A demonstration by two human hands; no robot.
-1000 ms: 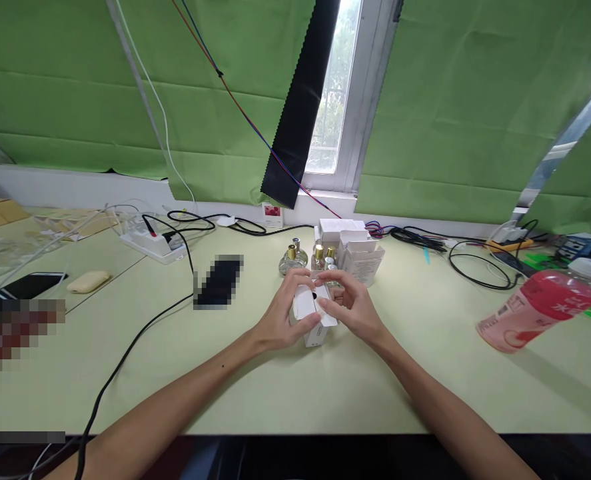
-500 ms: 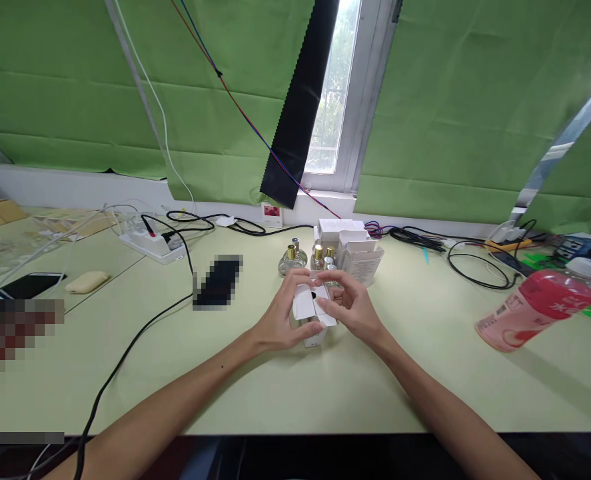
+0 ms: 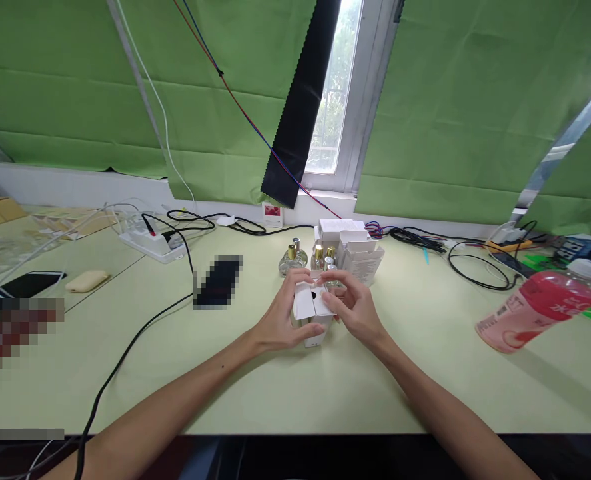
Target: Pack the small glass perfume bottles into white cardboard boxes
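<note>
Upright on the table stands a small white cardboard box (image 3: 305,303) with its top flaps folded out and a dark round hole near the top middle. My left hand (image 3: 282,313) grips its left side, thumb across the near face and fingers at the far edge. On the right, my right hand (image 3: 352,303) has its fingers bent round the right flap, the thumb pressing near the hole. Just behind the box are glass perfume bottles (image 3: 293,262) with gold and silver caps. Whatever is inside the box is hidden.
More white boxes (image 3: 342,235) stand behind the bottles. A pink drink bottle (image 3: 540,307) is at the right. To the left lie a blurred dark phone-like item (image 3: 219,281), a power strip (image 3: 155,247) and a black cable (image 3: 145,327). Green blinds (image 3: 450,107) hang behind.
My right thumb has moved slightly right and up on the box top, and the right flap now lies flatter. My left hand has stayed in place.
</note>
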